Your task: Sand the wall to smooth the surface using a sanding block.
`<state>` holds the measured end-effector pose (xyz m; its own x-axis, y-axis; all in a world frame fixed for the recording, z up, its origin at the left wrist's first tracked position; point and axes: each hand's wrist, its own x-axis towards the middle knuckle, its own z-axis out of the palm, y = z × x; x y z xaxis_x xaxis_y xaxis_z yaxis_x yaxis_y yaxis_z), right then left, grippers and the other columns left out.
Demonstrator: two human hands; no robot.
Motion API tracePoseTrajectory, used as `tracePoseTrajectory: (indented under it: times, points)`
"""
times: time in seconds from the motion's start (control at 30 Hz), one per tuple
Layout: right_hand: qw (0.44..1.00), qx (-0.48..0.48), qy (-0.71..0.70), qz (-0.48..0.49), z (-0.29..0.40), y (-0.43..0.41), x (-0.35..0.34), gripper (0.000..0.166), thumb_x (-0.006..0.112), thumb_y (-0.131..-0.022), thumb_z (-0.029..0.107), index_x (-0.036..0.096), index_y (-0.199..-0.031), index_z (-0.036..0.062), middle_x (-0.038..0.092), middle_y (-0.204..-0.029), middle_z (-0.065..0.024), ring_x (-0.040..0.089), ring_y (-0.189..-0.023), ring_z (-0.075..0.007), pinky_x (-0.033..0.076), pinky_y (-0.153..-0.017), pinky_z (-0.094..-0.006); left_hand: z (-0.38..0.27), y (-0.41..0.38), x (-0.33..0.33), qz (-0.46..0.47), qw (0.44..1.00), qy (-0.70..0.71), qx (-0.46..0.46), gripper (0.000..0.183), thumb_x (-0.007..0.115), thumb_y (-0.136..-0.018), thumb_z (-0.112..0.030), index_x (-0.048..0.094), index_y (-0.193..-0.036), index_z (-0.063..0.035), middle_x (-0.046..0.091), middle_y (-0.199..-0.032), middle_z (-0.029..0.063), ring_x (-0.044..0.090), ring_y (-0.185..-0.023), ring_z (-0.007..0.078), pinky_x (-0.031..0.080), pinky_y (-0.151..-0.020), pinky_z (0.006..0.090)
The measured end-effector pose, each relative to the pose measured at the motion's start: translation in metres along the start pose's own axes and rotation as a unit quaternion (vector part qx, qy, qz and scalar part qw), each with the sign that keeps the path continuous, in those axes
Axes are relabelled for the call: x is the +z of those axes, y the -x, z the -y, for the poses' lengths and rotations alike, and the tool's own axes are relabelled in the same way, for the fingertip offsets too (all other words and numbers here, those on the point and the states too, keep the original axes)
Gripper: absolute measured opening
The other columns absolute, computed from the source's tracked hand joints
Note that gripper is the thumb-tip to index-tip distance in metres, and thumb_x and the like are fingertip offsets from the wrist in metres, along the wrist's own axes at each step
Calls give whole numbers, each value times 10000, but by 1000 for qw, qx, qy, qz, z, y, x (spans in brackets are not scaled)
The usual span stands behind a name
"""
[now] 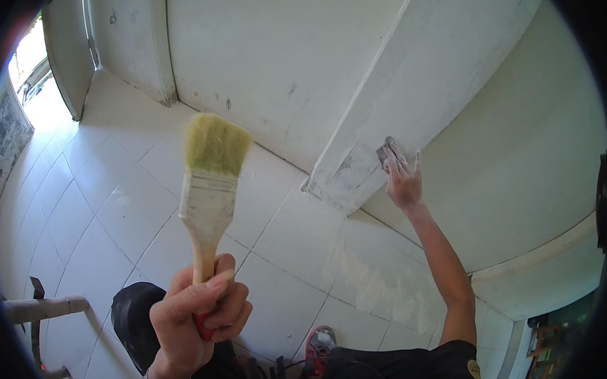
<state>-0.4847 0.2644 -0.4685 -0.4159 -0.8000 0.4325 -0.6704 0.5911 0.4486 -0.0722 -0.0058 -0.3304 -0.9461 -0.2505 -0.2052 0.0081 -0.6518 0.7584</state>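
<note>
My left hand (199, 311) grips the wooden handle of a wide flat paintbrush (209, 193). Its yellowish bristles point up, and the end of the handle is red. Over on the right, my right hand (404, 185), dusted white, presses a small grey block or pad (383, 153), perhaps for sanding, against the pale pillar (412, 93). The fingers partly hide this pad. Low on the pillar, beside the hand, is a rough greyish patch (357, 164).
White powder (388, 287) lies on the tiled floor (285, 289) below the pillar. Pale walls (268, 53) flank the pillar. A metal pipe frame (48, 308) stands at lower left. My shoe (322, 340) rests on the tiles. An opened door (67, 51) is at upper left.
</note>
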Motion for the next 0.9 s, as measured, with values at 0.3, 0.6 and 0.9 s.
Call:
tracePoseTrajectory:
  times: [0.3, 0.6, 0.9]
  points:
    - [998, -5, -59, 18, 17, 42, 42, 356, 546, -816, 39, 579, -1169, 69, 453, -1466, -98, 361, -1405, -228, 204, -1144, -590, 4, -13, -2, 18, 1000, 12, -6, 266, 523, -874, -290, 383, -732, -115, 309, -484, -29, 217, -378, 69, 234, -373, 219]
    - [997, -29, -70, -20, 26, 34, 37, 327, 560, -818, 64, 586, -1144, 80, 481, -1447, -91, 354, -1409, -221, 183, -1140, -629, 12, -22, -5, 36, 998, 49, 17, 228, 511, -915, -212, 387, -764, -94, 274, -507, -36, 251, -364, 61, 288, -322, 199]
    - [993, 82, 14, -83, -1, -24, -27, 420, 557, -810, 45, 578, -1226, 97, 442, -1481, -88, 346, -1415, -198, 194, -1145, -606, 14, -17, -6, 36, 997, 55, 29, 216, 511, -918, -195, 384, -777, -93, 274, -516, -36, 246, -364, 60, 295, -315, 202]
